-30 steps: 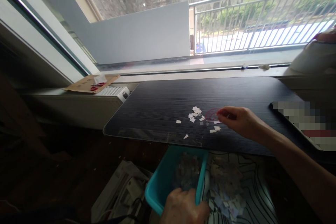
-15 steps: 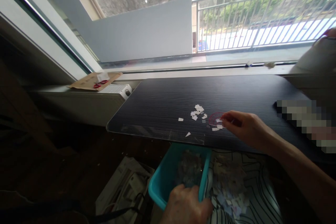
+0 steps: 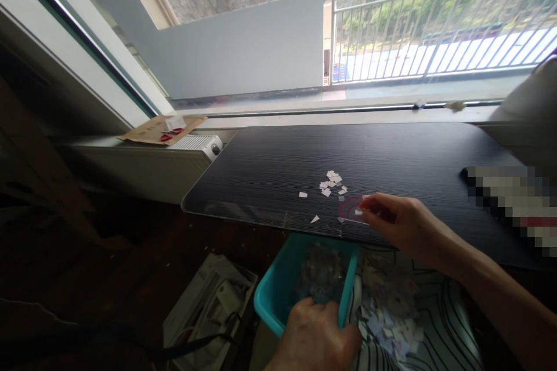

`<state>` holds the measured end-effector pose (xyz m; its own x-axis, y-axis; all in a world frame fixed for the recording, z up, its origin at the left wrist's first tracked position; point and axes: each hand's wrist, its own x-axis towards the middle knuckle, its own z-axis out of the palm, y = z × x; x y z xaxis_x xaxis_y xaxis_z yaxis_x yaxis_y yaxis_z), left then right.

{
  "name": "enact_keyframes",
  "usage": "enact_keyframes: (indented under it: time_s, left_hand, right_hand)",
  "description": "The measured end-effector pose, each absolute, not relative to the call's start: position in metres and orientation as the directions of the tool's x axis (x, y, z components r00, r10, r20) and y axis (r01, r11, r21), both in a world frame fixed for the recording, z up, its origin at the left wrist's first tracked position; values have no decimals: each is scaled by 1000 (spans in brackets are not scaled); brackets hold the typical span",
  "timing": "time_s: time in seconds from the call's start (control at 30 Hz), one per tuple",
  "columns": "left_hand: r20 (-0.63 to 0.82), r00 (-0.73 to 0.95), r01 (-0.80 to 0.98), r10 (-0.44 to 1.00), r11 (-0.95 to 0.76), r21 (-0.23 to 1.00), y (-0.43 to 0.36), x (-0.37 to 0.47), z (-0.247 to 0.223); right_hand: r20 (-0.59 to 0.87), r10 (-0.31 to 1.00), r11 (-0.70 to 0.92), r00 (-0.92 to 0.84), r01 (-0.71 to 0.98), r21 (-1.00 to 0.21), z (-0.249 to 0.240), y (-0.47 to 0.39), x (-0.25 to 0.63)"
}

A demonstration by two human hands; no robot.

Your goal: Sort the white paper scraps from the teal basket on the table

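a clear curved sheet [image 3: 348,208] (pink-lined) is pinched by the right hand [image 3: 398,217] over the grained black table [image 3: 270,168], near paper bits [image 3: 332,178]; the teal bin [image 3: 275,295], lower down, is gripped by the left hand [image 3: 317,333].

A room in a home is suggested, though its exact use cannot be told. A radiator [image 3: 198,144] with a knob is seen under a pale sill [image 3: 270,120], and a large window [image 3: 89,40] is set above it. Through the glass, a railing [image 3: 429,66] and greenery [image 3: 391,16] are seen. A dark table [image 3: 278,153] is placed by the sill; near it, a plastic tub [image 3: 266,300], a striped cloth [image 3: 450,324] and a box [image 3: 185,307] of odds and ends are kept low down.
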<state>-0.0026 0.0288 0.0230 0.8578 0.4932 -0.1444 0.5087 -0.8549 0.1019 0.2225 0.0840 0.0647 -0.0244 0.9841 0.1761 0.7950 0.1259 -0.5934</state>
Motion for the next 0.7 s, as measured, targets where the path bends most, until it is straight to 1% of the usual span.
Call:
enact_keyframes:
  time_s: [0.07, 0.17, 0.27, 0.4, 0.47, 0.6, 0.7]
  left_hand:
    - [-126, 856, 514, 502, -851, 104, 28, -3, 23]
    - [-124, 854, 517, 505, -850, 103, 28, -3, 24]
    - [-215, 848, 515, 485, -850, 113, 30, -2, 28]
    - [-339, 828, 515, 447, -845, 145, 34, 3, 39]
    - [-389, 813, 520, 432, -840, 154, 35, 4, 43]
    - [-420, 800, 534, 428, -827, 174, 35, 6, 45]
    - [-416, 798, 544, 436, -819, 184, 35, 6, 44]
  right_hand:
    - [176, 984, 139, -40, 786, -602, 65, 84, 220]
    - [193, 981, 117, -2, 803, -585, 64, 83, 223]
    - [178, 984, 95, 13, 805, -586, 64, 80, 224]
    - [157, 987, 126, -34, 771, -624, 65, 77, 216]
    - [164, 986, 128, -30, 767, -629, 66, 78, 214]
    - [175, 985, 109, 1, 776, -621, 65, 78, 215]
    - [174, 984, 136, -33, 766, -628, 63, 78, 213]
